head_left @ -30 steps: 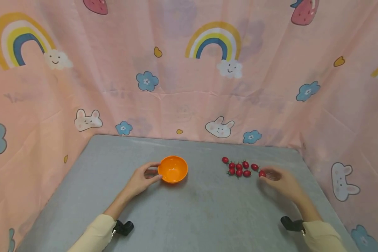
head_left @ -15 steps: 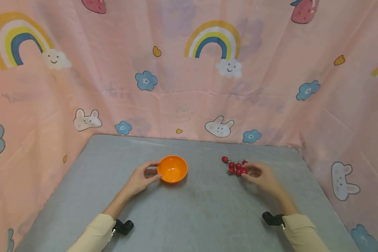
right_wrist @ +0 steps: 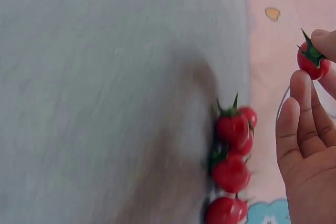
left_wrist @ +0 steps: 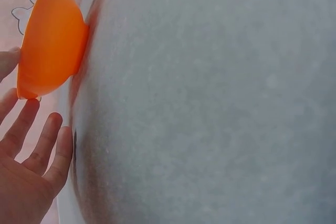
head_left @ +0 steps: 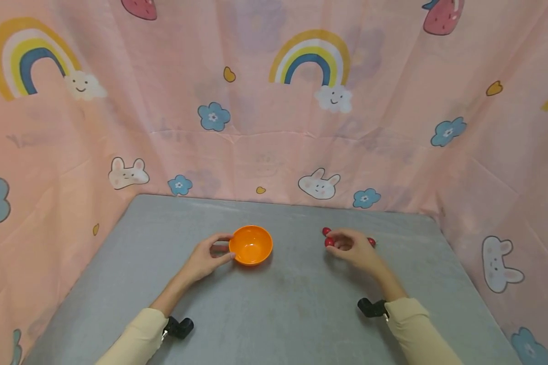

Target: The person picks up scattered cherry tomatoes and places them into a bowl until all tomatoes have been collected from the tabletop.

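An orange bowl (head_left: 251,245) stands on the table left of centre. My left hand (head_left: 207,257) holds it from the left, thumb and fingertips at its rim. In the left wrist view the bowl (left_wrist: 52,40) is seen side-on, with the remaining fingers spread below it. My right hand (head_left: 358,249) pinches a red cherry tomato (head_left: 329,243) between thumb and fingers. The right wrist view shows that tomato (right_wrist: 311,60) raised, its green stem on. Behind it lie several cherry tomatoes (right_wrist: 231,171) in a row; from the head view my right hand hides most of them.
One loose tomato (head_left: 326,231) lies just behind the pinched one, and another (head_left: 371,242) shows right of my right hand. The grey table (head_left: 274,314) ends at a pink printed curtain (head_left: 255,152) at the back and sides.
My right hand has moved left across the tomatoes, carrying the pinched one from the right end of the group towards the bowl. My left hand and the bowl have stayed put.
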A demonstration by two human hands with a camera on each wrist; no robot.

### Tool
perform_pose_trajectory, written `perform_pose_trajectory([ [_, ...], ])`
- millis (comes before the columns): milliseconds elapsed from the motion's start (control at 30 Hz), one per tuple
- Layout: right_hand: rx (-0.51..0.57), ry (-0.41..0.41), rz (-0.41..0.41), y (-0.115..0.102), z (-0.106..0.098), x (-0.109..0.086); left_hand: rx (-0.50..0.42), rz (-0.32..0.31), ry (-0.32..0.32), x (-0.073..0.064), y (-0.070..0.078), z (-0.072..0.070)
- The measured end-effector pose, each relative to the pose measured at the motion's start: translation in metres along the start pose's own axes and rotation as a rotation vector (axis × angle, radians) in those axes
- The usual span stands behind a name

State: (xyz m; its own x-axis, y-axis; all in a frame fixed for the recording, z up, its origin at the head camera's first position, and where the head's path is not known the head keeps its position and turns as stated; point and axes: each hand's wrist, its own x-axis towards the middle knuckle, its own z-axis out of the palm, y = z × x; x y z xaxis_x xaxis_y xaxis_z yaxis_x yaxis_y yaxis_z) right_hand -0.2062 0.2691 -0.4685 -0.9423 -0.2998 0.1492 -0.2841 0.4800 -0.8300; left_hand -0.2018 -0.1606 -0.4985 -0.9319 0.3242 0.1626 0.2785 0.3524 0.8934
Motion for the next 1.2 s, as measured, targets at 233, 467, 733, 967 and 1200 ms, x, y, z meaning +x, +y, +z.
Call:
perform_pose_trajectory([
  [233,0.006,-0.002,-0.044,-0.006,0.017,0.015,0.010,-0.016,-0.001,0.000,0.001,0.000],
  [467,0.004,-0.018,-0.070,-0.019,0.033,0.026,0.006,0.010,-0.006,0.000,0.000,0.000],
  [733,0.010,-0.049,-0.081,-0.034,0.048,0.039,0.007,-0.008,-0.006,0.000,0.002,0.000],
  [967,0.012,-0.062,-0.080,-0.044,0.061,0.046,-0.008,0.006,-0.017,0.001,0.001,0.000],
  [1200,0.003,-0.101,-0.103,-0.053,0.075,0.054,-0.009,0.006,-0.029,0.001,0.003,-0.001],
])
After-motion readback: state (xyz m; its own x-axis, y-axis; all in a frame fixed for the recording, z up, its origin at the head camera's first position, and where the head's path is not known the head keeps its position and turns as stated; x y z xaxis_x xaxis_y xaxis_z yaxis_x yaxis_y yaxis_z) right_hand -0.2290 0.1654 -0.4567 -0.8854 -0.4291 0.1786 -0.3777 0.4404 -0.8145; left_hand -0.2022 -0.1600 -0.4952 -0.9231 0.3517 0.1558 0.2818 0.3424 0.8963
